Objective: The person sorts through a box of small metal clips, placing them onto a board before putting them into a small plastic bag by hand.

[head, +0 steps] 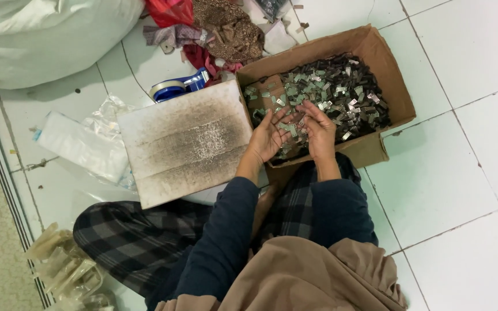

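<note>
Both hands, left hand (270, 137) and right hand (320, 133), cup loosely open over the cardboard box (388, 75), cradling small metal clips (291, 130) for sorting.

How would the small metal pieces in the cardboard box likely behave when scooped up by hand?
The small metal pieces look stiff, flat and shiny, so probably slippery. They lie loose in the cardboard box, so some would likely spill between the left hand and right hand. A handful probably weighs little.

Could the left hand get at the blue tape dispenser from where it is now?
Probably yes. The left hand is cupped over the metal pieces in the cardboard box; only the flat worn board lies between it and the tape dispenser, low enough to reach across.
</note>
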